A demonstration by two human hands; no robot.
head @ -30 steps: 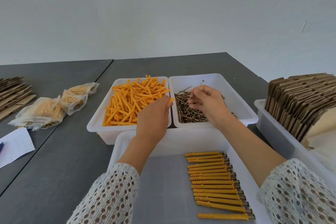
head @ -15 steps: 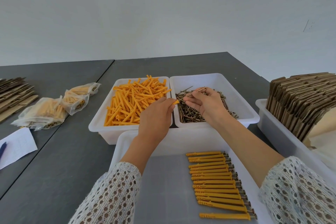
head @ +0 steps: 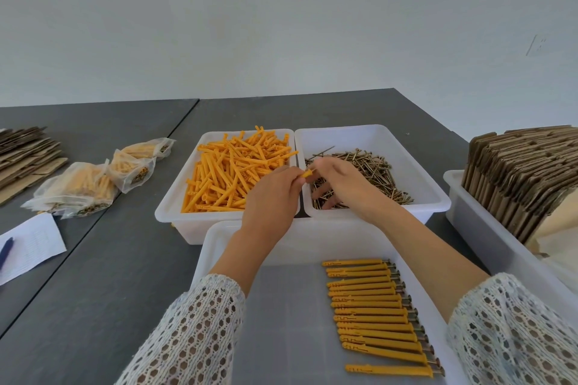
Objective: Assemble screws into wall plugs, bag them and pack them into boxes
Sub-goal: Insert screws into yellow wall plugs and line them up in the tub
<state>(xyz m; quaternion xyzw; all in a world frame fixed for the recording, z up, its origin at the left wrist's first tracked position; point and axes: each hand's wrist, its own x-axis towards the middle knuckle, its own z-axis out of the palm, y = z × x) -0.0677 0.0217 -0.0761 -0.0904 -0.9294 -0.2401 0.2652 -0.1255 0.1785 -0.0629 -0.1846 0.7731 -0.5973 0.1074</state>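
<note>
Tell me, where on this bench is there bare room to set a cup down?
The dark tabletop is bare between the sheet of paper and the near tray. That tray's left half is bare too, beside the row of assembled plugs. It is crowded where both hands meet over the plug bin and screw bin.

Three trays [head: 175,212], three bags [head: 75,187]

Dark table [head: 109,275]: trays [head: 175,212], bags [head: 75,191], paper [head: 31,244].
</note>
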